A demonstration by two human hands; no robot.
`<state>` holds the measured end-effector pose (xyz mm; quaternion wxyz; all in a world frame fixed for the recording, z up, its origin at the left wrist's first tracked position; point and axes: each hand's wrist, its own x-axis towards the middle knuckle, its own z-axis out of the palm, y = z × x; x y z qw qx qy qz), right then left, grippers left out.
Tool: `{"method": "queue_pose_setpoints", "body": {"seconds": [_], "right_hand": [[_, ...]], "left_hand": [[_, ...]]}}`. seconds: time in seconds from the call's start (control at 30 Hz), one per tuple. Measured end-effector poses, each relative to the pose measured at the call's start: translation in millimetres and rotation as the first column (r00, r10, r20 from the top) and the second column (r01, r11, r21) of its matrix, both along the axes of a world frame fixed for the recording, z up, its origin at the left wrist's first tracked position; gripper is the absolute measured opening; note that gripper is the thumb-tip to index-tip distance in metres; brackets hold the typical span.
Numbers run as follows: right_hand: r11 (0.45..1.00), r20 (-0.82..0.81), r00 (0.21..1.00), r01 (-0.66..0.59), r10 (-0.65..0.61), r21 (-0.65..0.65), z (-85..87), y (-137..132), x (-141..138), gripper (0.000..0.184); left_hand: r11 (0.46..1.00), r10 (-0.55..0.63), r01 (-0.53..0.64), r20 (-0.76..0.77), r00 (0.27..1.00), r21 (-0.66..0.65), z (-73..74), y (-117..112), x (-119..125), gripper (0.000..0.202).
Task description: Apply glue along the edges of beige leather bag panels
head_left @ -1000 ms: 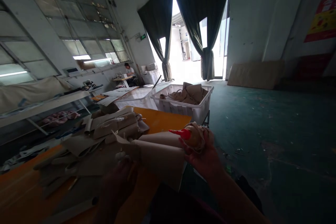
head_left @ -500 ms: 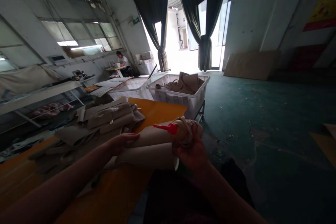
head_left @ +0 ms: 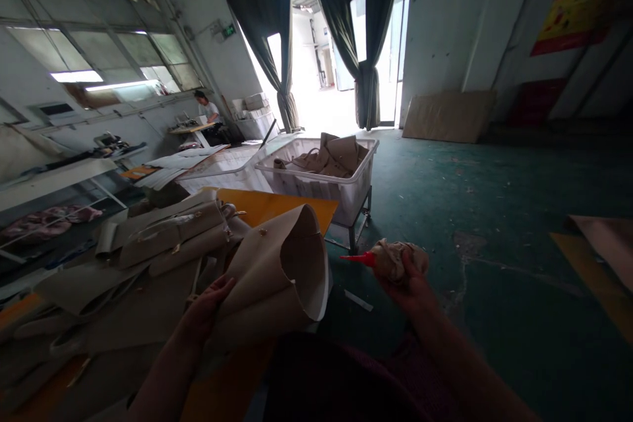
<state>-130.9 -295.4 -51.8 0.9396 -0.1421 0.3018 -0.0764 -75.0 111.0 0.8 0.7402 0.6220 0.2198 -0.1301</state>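
Observation:
My left hand [head_left: 205, 308] grips a curved beige leather bag panel [head_left: 277, 273], lifted on edge so its open end faces the camera above the orange table [head_left: 277, 206]. My right hand [head_left: 408, 280] is closed round a glue bottle with a red nozzle [head_left: 390, 259], wrapped in crusted residue. The nozzle points left toward the panel but stays apart from it, out past the table's right edge over the green floor.
Several flat beige leather pieces [head_left: 163, 241] are piled on the table at left. A white plastic bin on a wheeled stand [head_left: 346, 194] holds more leather ahead. A person [head_left: 208, 112] sits at a far bench. Green floor [head_left: 494, 224] lies to the right, cardboard sheets [head_left: 601, 257] at far right.
My left hand took hold of the panel and raised it from lying flat to standing curled. My right hand with the bottle moved right, away from the panel. The view turned slightly.

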Motion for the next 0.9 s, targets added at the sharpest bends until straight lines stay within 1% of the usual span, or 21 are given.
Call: {"method": "queue_pose_setpoints", "body": {"seconds": [0.07,0.13,0.23,0.33,0.47,0.6,0.73,0.9], "right_hand": [[0.999,-0.041,0.999,0.027,-0.029,-0.043,-18.8,-3,18,0.01],[0.995,-0.06,0.997,0.045,-0.051,-0.09,-35.2,-1,37,0.012],[0.977,-0.045,0.996,0.069,-0.079,-0.201,-54.4,6,67,0.027],[0.947,0.0,0.995,0.094,-0.099,-0.307,-65.9,12,93,0.043],[0.917,0.053,0.993,0.121,-0.109,-0.38,-69.4,12,117,0.051],[0.897,0.084,0.993,0.11,-0.082,-0.428,-70.0,11,127,0.053],[0.889,0.101,0.994,0.085,-0.044,-0.451,-74.5,10,124,0.051],[0.877,0.143,0.99,0.052,0.019,-0.478,-76.4,7,109,0.05]], "left_hand": [[0.999,0.042,-0.042,-0.009,0.999,-0.015,-3.9,-1,-1,0.045],[0.996,0.089,-0.09,-0.024,0.996,-0.023,-7.9,-2,-2,0.04],[0.991,0.12,-0.122,-0.044,0.992,-0.049,-11.3,-3,-4,0.035],[0.989,0.128,-0.13,-0.037,0.991,-0.064,-11.1,-5,-6,0.033],[0.986,0.138,-0.141,-0.042,0.99,-0.083,-10.0,-7,-7,0.036],[0.987,0.129,-0.132,-0.039,0.991,-0.091,-12.9,-7,-8,0.041],[0.99,0.111,-0.114,-0.029,0.993,-0.083,-18.8,-5,-9,0.039],[0.989,0.11,-0.109,0.002,0.994,-0.103,-27.2,-2,-8,0.04]]}}
